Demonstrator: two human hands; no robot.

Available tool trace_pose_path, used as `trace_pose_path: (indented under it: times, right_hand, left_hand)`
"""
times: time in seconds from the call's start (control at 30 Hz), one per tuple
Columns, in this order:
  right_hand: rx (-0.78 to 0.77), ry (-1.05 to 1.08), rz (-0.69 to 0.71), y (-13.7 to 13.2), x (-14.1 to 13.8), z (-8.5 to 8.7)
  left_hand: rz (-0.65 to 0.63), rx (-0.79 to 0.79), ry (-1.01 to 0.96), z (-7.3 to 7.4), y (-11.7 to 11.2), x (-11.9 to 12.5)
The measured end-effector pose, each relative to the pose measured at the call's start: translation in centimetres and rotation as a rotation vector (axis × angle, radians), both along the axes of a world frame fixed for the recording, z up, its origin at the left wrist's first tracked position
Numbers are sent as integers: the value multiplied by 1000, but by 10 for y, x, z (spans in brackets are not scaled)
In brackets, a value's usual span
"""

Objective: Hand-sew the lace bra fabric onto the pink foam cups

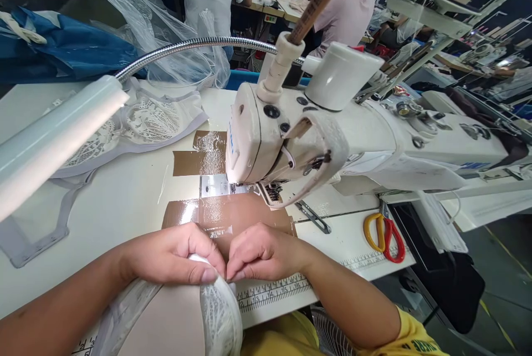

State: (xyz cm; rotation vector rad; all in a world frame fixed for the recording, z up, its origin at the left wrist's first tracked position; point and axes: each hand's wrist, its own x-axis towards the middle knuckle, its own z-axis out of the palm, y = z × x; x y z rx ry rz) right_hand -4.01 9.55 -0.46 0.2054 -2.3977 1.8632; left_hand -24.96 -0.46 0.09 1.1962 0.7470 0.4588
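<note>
Workshop bg w/ other sewing stations along the top of the frame; we see a co-worker in a white shirt [205, 1] at upper ctr and another in a pink shirt [347, 18] to the right of that. Off-white table [137, 201] fills the middle & left. Our left hand [178, 256], lower ctr, grips a beige lace-edged piece [166, 317], thumb on top, fingers curled over; the piece hangs toward the bottom edge of the frame. Our right hand [264, 253], just beside it, is nearly closed, thumb + index pinched narrow at the edge of the same piece. Printed ruler [274, 292] runs along the near table edge, under our right wrist.

Sewing machine [369, 128] spans ctr to right; its needle area sits above our hands, w/ brown tape [183, 163] stuck on the table nearby. Small snips [312, 216] lie right of ctr; scissors [383, 229] w/ yellow & red handles farther right. Grey-white lace garment [153, 117] lies mid-left, partly behind a tube lamp [58, 145] on a metal gooseneck [199, 41]. Upper left: blue bag [62, 51] & clear plastic [158, 23].
</note>
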Motion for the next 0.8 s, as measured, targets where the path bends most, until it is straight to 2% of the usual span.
trace_pose_path:
  times: [0.33,0.8]
  right_hand:
    - [-57,4,36,-1,-4,-5]
    - [-11,22,-10,0,-2,3]
  left_hand:
    - [-16,18,1,0,-1,-3]
    - [-11,26,23,-2,-1,-2]
